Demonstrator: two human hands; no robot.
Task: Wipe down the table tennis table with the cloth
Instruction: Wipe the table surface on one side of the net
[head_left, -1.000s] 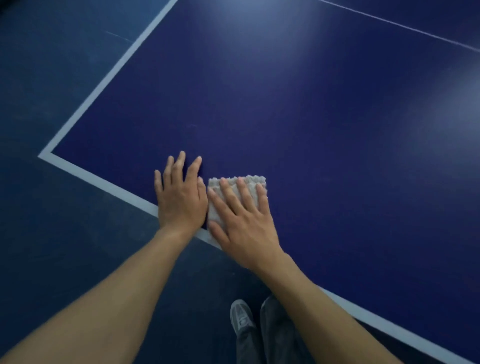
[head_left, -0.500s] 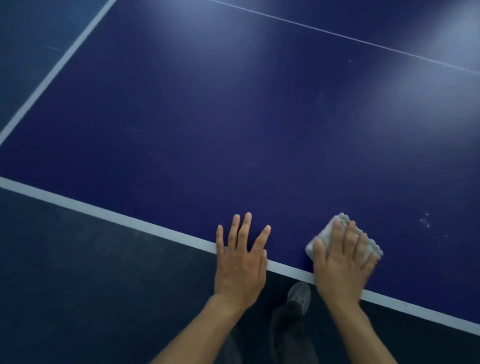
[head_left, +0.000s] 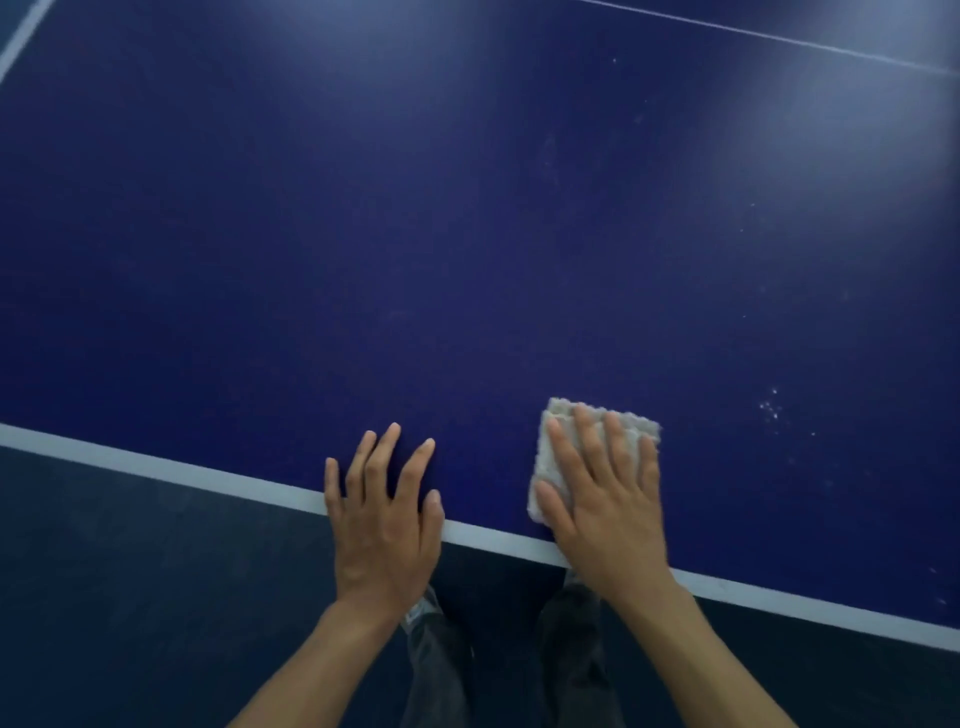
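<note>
Left hand (head_left: 384, 519) is being rested flat and spread on the table (head_left: 467, 234) across its near edge, right hand (head_left: 602, 499) is being pressed open-fingered onto the cloth (head_left: 543, 457) just inside it, and, ungripped, the cloth is judged liable to bunch or skip the specks (head_left: 771, 410) rightward.

The cloth (head_left: 544, 462) is a small, pale grey-white pad with a nubbly texture, folded into a rough rectangle. It lies flat on the tabletop (head_left: 467, 234), just inside the white border line (head_left: 156, 467) at the near edge, under the spread fingers of the right hand (head_left: 608, 509). The tabletop is dark blue and matte, with a thin white line (head_left: 779, 36) crossing far off and pale specks (head_left: 774, 408) right of the cloth.
</note>
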